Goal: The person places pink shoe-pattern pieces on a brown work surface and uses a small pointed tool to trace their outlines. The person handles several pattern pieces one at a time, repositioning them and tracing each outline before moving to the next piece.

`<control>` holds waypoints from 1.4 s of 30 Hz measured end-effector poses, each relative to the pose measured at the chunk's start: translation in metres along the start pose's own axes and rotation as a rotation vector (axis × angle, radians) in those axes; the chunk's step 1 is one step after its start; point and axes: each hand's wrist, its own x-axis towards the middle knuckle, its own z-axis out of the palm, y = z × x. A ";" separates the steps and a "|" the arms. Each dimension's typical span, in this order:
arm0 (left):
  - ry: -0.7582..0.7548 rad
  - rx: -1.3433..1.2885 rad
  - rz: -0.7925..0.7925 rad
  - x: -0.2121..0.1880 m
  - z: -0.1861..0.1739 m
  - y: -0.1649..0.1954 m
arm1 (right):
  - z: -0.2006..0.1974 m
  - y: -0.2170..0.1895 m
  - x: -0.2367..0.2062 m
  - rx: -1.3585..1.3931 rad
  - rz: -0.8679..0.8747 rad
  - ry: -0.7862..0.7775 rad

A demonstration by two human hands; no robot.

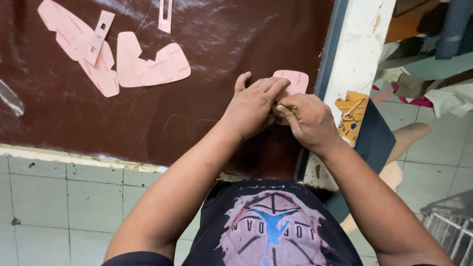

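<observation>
At the far left, three pink paper patterns are lying on the dark brown leather sheet [74, 123]: a long curved pattern [66, 37], a narrow slotted strip [100, 37] lying across it, and a notched pattern [150, 66] just beside them. Another slotted strip [165, 15] is lying near the top edge. The leather sheet is covering the table [354, 44], whose white edge is showing at the right.

In the middle, the person's left hand [251, 106] is pressing flat on a small pink rounded pattern [294, 81], fingers stretched together over its left part. This pattern is lying on the leather near the right edge of the sheet. The right hand [308, 120] is touching the left one, and its grip is closed on a thin yellowish stick-like tool [288, 106], whose tip is hidden between the hands.

At the right, an orange paper scrap [351, 116] is lying on a dark sheet [375, 138] at the table edge, above the tiled floor [433, 148].
</observation>
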 end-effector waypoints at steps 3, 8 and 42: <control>0.010 -0.009 0.004 0.002 -0.002 0.000 | -0.002 0.002 0.003 0.002 -0.001 0.000; -0.021 -0.050 -0.009 0.000 -0.005 0.002 | -0.011 0.007 0.003 -0.078 -0.025 -0.031; -0.134 -0.079 -0.486 0.002 0.079 0.052 | -0.013 0.015 0.047 -0.010 0.019 -0.124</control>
